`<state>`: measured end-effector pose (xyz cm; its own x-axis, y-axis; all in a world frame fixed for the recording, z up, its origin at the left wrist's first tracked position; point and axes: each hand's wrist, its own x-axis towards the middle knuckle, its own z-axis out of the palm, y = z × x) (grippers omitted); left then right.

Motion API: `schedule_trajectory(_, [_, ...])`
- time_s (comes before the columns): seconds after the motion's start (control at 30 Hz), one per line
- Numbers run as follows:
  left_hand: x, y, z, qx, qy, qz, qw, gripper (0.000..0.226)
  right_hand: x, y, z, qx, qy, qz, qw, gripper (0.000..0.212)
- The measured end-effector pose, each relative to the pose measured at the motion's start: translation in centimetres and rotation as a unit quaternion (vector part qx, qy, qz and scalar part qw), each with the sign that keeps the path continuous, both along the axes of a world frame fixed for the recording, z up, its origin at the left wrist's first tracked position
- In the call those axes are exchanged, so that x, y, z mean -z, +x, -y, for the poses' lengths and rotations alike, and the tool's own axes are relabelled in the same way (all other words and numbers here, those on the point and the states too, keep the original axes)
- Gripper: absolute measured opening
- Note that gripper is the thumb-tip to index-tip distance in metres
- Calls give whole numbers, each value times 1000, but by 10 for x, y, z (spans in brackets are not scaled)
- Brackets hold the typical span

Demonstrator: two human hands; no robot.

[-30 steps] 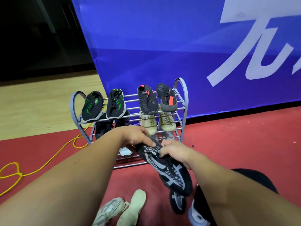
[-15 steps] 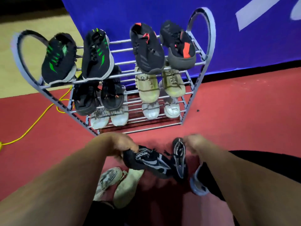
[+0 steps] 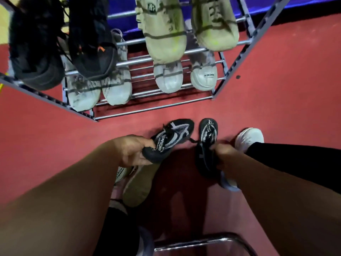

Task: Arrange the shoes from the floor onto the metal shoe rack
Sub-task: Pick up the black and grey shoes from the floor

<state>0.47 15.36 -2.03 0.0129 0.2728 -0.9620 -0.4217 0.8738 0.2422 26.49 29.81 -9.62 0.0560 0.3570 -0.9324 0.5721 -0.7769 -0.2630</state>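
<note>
Both hands hold patterned black shoes down by the red floor (image 3: 276, 89): the left hand (image 3: 132, 150) curls round the heel of the left shoe (image 3: 171, 137), and the right hand (image 3: 223, 154) grips the right shoe (image 3: 207, 139) at its collar. Beyond, the metal shoe rack (image 3: 153, 108) carries pale shoes (image 3: 164, 34) and black shoes (image 3: 90, 43).

dim, even light | motion blur | wide-angle edge distortion | soft shadows

Left hand (image 3: 130, 152), right hand (image 3: 224, 154), both clenched

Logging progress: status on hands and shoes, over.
Left hand grips one black shoe. Right hand grips its mate. Neither on rack yet. Beige shoes on floor below.
</note>
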Motion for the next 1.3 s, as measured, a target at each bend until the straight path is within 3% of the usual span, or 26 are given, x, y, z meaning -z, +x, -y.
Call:
schedule_trajectory(0.2, [37,16,-5,-70,18,10,997,19,27,12,25,98,-97,-1,990,24])
schedule_trajectory(0.3, [47,13,-2,-67,-14,-12,998,30,34,10,30,144,-108,-14,984,36])
schedule_trajectory(0.47, [47,13,3,-41,-48,-31,998,48,23,6,25,174,-137,-43,974,30])
schedule_trajectory(0.63, [30,22,-2,-54,-37,-57,996,20,12,-1,26,182,-126,-62,973,18])
schedule_trajectory(0.77, [3,19,-6,-12,-35,-110,993,15,-13,-4,20,205,-74,-52,974,25])
schedule_trajectory(0.9, [-39,11,-12,67,-20,-155,985,15,-62,-18,3,177,-36,-71,981,8])
schedule_trajectory(1.07, [-109,14,-12,172,21,-180,968,14,-145,-17,3,96,-19,-111,989,21])
schedule_trajectory(1.3, [-213,38,3,167,41,-244,954,27,-261,0,15,-77,62,-112,989,16])
